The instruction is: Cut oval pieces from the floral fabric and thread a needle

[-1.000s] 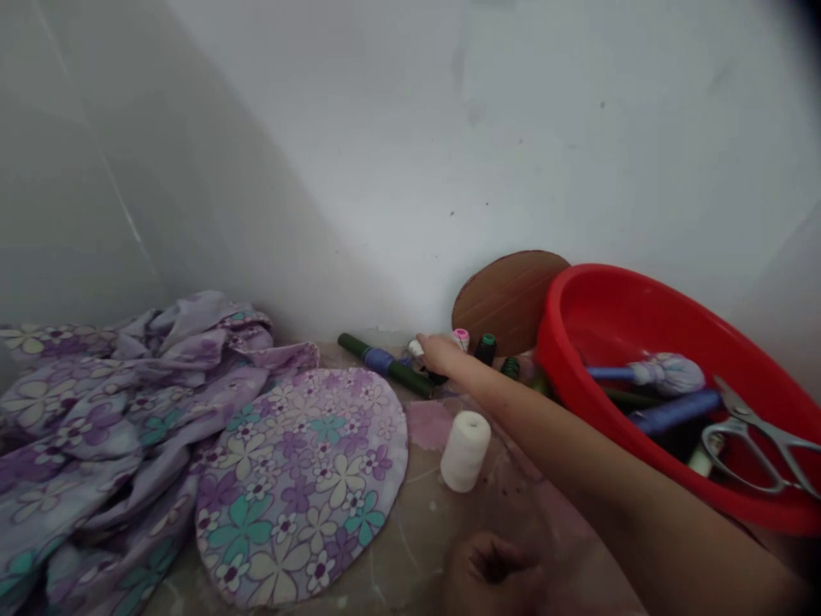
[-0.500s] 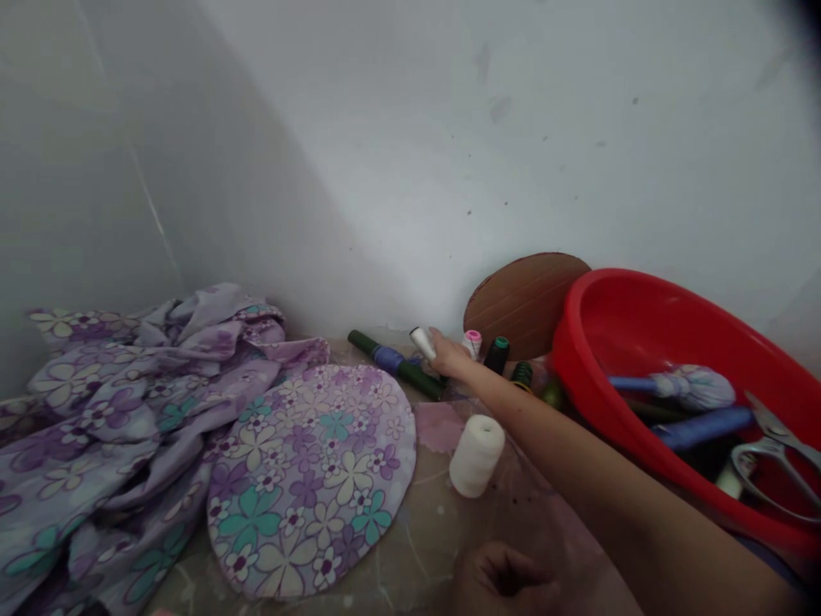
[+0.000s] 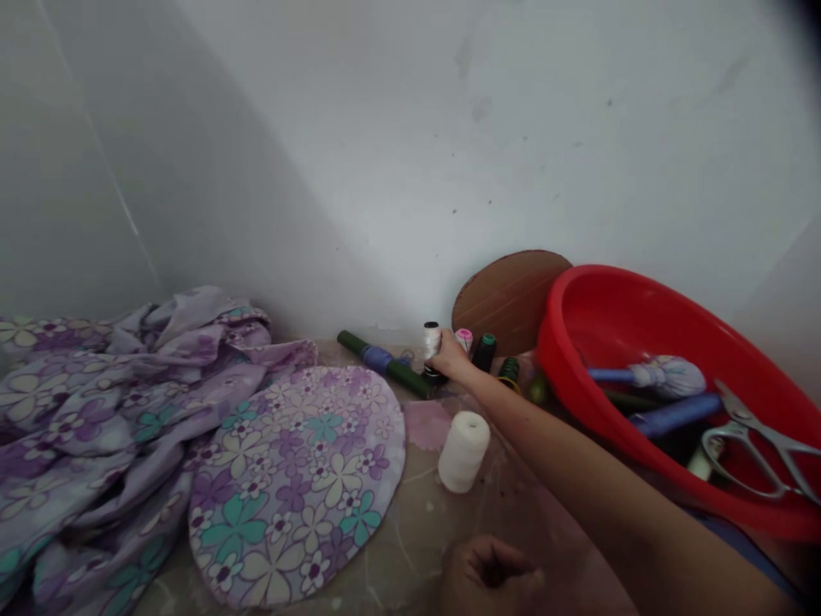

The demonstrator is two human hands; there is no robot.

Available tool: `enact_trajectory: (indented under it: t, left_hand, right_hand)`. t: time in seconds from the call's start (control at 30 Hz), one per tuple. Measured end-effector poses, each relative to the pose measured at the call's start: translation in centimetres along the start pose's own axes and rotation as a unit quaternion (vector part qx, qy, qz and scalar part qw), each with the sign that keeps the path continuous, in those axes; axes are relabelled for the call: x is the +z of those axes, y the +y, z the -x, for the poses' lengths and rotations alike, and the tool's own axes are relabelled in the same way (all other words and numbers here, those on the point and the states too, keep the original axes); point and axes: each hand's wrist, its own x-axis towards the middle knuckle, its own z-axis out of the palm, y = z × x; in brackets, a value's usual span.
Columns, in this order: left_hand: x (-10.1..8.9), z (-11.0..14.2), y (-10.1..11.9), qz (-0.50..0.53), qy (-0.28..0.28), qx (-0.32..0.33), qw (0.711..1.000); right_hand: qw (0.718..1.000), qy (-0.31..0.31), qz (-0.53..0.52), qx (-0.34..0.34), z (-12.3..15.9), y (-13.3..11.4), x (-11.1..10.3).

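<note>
My right hand (image 3: pixel 451 358) reaches to the back of the surface near the wall and grips a small white thread spool (image 3: pixel 432 340), which stands upright. Beside it stand a pink-topped spool (image 3: pixel 463 339) and a dark green spool (image 3: pixel 486 351). A green and blue tube (image 3: pixel 385 364) lies just left of the hand. My left hand (image 3: pixel 491 577) rests at the bottom edge with fingers curled; what it holds, if anything, is hidden. A large white thread cone (image 3: pixel 463 451) lies between the two hands.
A round floral fabric piece (image 3: pixel 298 479) lies left of centre, with crumpled matching cloth (image 3: pixel 109 402) further left. A red basin (image 3: pixel 647 325) at the right holds scissors (image 3: pixel 753 445) and blue-wrapped tubes. A brown round board (image 3: pixel 506 295) leans on the wall.
My right hand has taken the small white spool from a tilted position and now has it standing upright. The left hand has stayed still.
</note>
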Motion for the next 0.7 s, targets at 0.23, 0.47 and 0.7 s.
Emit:
enact_trajectory:
  t: [0.23, 0.47, 0.7]
  left_hand:
    - [0.0, 0.4, 0.6, -0.026, 0.005, -0.003, 1.0]
    - [-0.3, 0.3, 0.7, -0.032, -0.01, 0.003, 0.999]
    - [-0.5, 0.4, 0.8, -0.029, -0.037, -0.004, 0.999]
  right_hand:
    - [0.999, 0.03, -0.033, -0.001, 0.6, -0.1, -0.4]
    - [0.995, 0.087, -0.038, -0.03, 1.3, -0.6, -1.9]
    - [0.979, 0.176, -0.016, -0.098, 2.3, -0.4, -3.4]
